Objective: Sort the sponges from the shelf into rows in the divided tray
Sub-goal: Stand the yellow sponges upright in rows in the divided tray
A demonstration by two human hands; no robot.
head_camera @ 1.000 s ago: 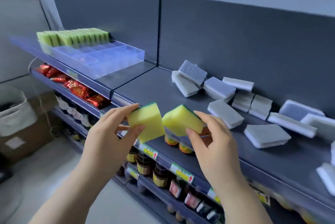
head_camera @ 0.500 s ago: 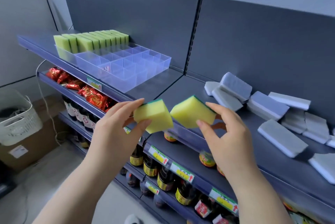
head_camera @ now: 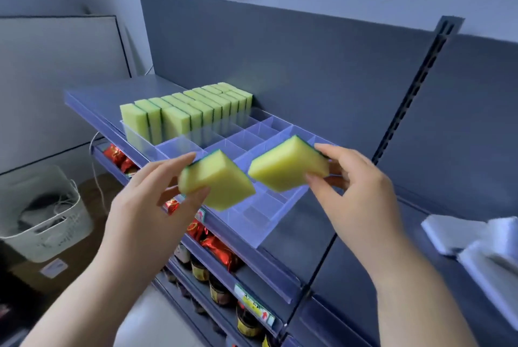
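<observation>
Head view. Both hands are raised at mid-frame, in front of the grey shelf [head_camera: 92,99].

Left hand [head_camera: 145,206]: the thumb is on the near face and the fingers reach over the top edge, pinching a yellow sponge [head_camera: 221,182]. A dark green scouring layer shows along its far edge. The sponge is tilted, one corner pointing toward lower right.

Right hand [head_camera: 356,192]: the thumb is on the near face with the fingers curled behind, gripping a second yellow sponge [head_camera: 288,168] of the same kind. It is tilted too, its long side rising toward the right.

The two sponges are close at their inner corners but not touching (a narrow gap shows between them). Both are held in the air over the near half of the divided tray [head_camera: 252,224].

The tray is clear plastic and sits on the shelf at centre frame. Along its far-left side a row of yellow-green sponges [head_camera: 190,115] stands on edge, packed face to face, running from centre left toward upper middle.

Elsewhere:
- Pale grey sponges [head_camera: 462,237] lie on the shelf at the right edge, blurred.
- A white basket [head_camera: 47,214] sits at lower left.
- Red foil packets [head_camera: 215,248] and dark bottles [head_camera: 218,289] fill the lower shelves, bottom centre.
</observation>
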